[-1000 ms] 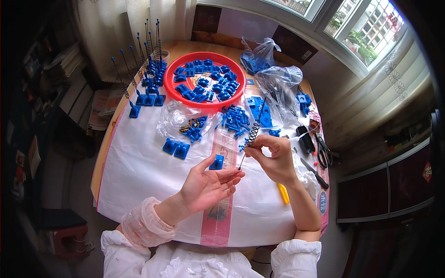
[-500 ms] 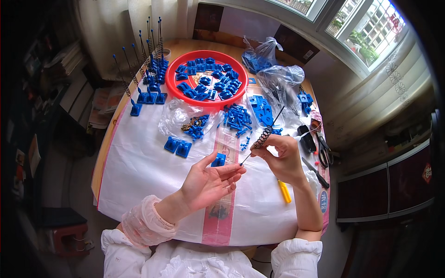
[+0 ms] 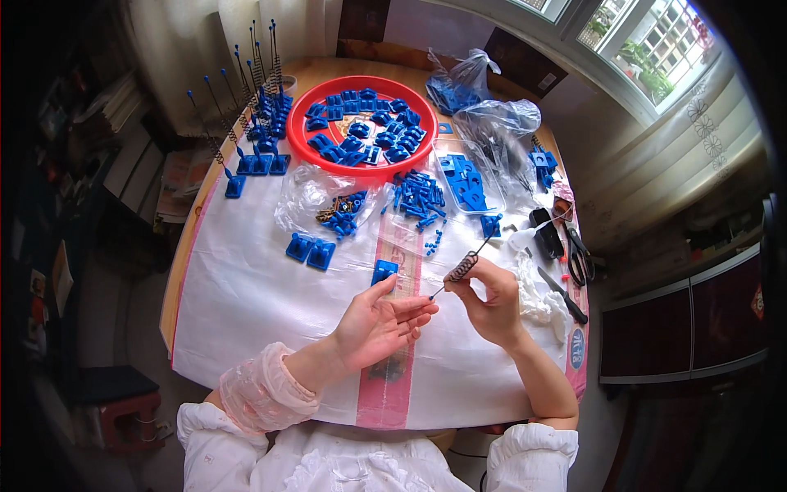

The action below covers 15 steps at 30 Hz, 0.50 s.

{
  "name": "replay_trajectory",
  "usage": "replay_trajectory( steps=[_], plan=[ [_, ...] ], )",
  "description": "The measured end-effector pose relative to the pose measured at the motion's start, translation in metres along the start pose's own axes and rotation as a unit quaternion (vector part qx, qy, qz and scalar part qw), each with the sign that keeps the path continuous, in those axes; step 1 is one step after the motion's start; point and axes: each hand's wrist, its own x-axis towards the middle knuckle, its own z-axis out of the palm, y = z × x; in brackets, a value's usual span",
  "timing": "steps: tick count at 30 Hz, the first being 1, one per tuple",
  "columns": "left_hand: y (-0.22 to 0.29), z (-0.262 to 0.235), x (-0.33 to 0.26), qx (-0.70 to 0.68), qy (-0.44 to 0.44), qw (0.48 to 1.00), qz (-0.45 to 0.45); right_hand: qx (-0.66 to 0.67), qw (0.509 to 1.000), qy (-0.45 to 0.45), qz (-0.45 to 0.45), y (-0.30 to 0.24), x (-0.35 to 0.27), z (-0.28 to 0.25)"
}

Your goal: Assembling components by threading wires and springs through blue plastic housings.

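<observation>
Pinched between the thumb and fingers of my right hand (image 3: 490, 305) is a black coiled wire spring (image 3: 464, 266), held at a slant. Its lower end carries a small blue tip (image 3: 432, 298), which touches the index fingertip of my left hand (image 3: 374, 330). My left hand is palm up with its fingers stretched out. Just beyond the left thumb lies a blue plastic base (image 3: 384, 270) on the white sheet. Two more blue bases (image 3: 310, 250) sit farther left.
A red round tray (image 3: 297, 148) holds many blue parts. Finished-looking spring stands (image 3: 256, 162) crowd the far left. Blue pegs (image 3: 420, 197) lie in the middle, near a bag of screws (image 3: 343, 215). Scissors (image 3: 580, 258) and a black-handled knife (image 3: 566, 297) lie at right.
My right hand has lowered slightly with the spring, whose upper end now points lower. A yellow-handled tool seen before is now hidden from view. My left hand keeps its open pose.
</observation>
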Motion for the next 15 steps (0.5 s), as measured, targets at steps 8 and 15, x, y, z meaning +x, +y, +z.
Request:
replay_trajectory(
  steps=[8, 15],
  plan=[
    [0.004, -0.019, 0.008, -0.016, 0.028, 0.999, -0.007, -0.012, 1.0, -0.008, 0.009, 0.01, -0.003, 0.011],
    [-0.001, -0.009, 0.007, 0.055, 0.063, 0.996, 0.012, 0.005, 1.0, -0.009, -0.005, 0.018, -0.005, 0.012]
  ],
)
